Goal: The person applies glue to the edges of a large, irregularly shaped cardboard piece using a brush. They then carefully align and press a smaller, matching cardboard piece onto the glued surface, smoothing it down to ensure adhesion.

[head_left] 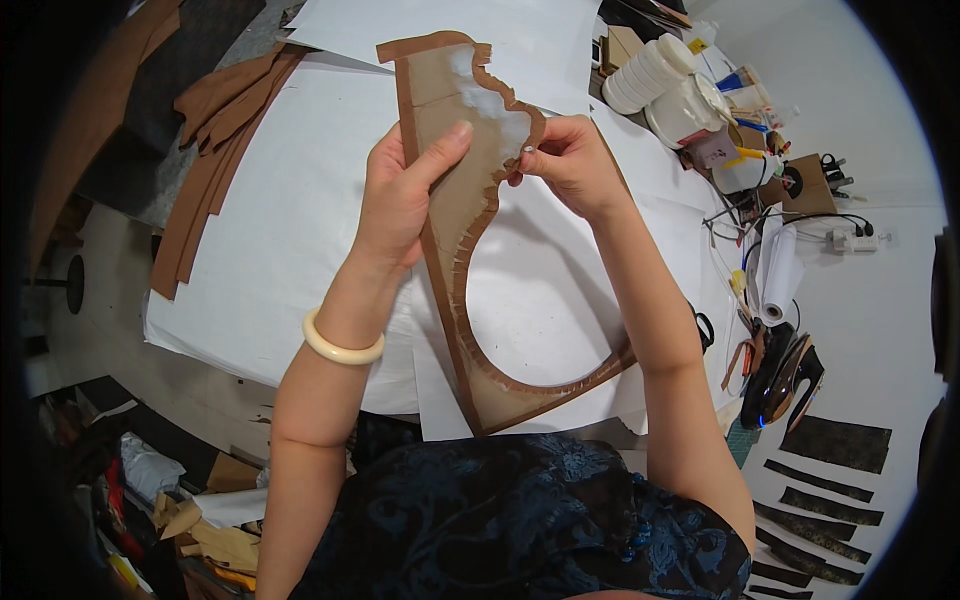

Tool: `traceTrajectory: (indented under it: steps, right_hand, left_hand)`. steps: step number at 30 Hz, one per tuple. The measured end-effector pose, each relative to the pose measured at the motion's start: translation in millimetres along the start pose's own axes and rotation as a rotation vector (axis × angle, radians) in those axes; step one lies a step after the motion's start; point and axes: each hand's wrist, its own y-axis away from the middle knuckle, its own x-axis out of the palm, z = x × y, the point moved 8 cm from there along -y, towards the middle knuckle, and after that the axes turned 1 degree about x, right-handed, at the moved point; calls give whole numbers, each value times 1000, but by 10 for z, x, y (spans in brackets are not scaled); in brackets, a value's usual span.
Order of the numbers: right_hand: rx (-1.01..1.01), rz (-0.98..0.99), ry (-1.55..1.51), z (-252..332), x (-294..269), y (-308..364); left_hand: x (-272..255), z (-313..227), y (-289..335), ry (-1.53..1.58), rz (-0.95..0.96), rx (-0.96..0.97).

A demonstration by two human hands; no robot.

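Observation:
A flat tan panel [430, 130] with a brown, leather-like border is raised over white paper. Its inner side is a large curve, where the brown edging [458, 290] is snipped into small tabs. Along the upper part of that curve the edging looks wavy, beside a wet-looking white smear [482, 98]. My left hand [395, 195] grips the straight left side, thumb on the tan face and fingers underneath. At the wavy edge, my right hand [575, 165] pinches the brown border between thumb and fingers. Its other fingertips are partly hidden behind the panel.
White paper [290, 180] covers the table. Brown strips [210, 195] lie at its left edge. Two white tubs [650, 75] stand at the back right, near bottles and a pen box [805, 185]. Further right are a paper roll [780, 275] and a dark glossy tool [785, 370].

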Motion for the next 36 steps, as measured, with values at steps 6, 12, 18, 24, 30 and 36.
traceTrajectory:
  steps: [6, 12, 18, 24, 30, 36]
  right_hand:
    - [172, 214, -20, 97, 42, -120]
    - [244, 190, -53, 136, 113, -148]
    - [249, -7, 56, 62, 105, -106]
    - [108, -27, 42, 121, 52, -38]
    - [111, -18, 95, 213, 39, -80]
    - [166, -29, 85, 208, 81, -75]
  left_hand:
    - [23, -4, 27, -78, 2, 46]
    - [28, -70, 43, -87, -22, 113]
    - [-26, -99, 34, -166, -46, 182]
    - [-23, -76, 18, -58, -30, 101]
    - [4, -79, 27, -99, -17, 100]
    - [18, -109, 27, -218, 30, 207]
